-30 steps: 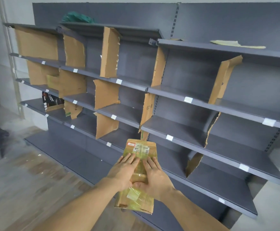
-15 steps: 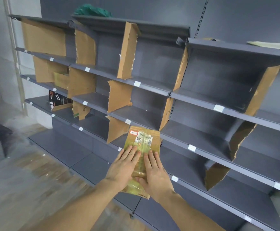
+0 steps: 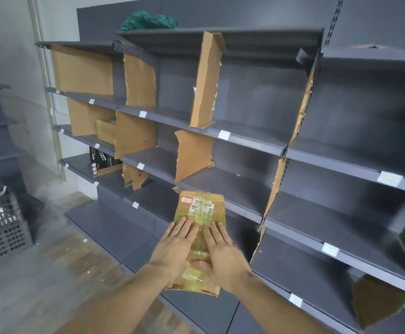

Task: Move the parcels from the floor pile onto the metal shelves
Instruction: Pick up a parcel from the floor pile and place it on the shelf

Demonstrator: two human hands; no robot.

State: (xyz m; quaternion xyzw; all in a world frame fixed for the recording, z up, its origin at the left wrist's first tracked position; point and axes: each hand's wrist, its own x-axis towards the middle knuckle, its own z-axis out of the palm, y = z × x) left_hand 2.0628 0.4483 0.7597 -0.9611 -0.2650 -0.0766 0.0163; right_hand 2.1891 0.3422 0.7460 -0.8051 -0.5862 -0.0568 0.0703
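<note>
Head view showed a flat cardboard parcel [image 3: 200, 227] in the lower middle of the frame, wrapped with yellowish clear tape and carrying a white label with a barcode near its far end. It was held in the air in front of the metal shelves [image 3: 244, 189], its far end close to the edge of one lower shelf board; if it touched the board, I cannot tell. The left hand [image 3: 175, 247] lay on the top of the parcel with the fingers straight and close together, pressing flat. The right hand [image 3: 220, 249] lay just beside it in the same way, fingers straight on the top, and its thumb reached toward the middle of the parcel. So each grip was flat and spread, not curled around the parcel, as far as the top side showed; what supported the parcel from below was hidden.

Around it, the grey shelves were divided by upright pieces of brown cardboard [image 3: 206, 80]. A dark printed box [image 3: 102, 162] stood on a shelf at the left. A green bundle [image 3: 148, 20] lay on the top shelf in the upper middle. A grey plastic crate [image 3: 1, 227] stood on the floor at the left edge.
</note>
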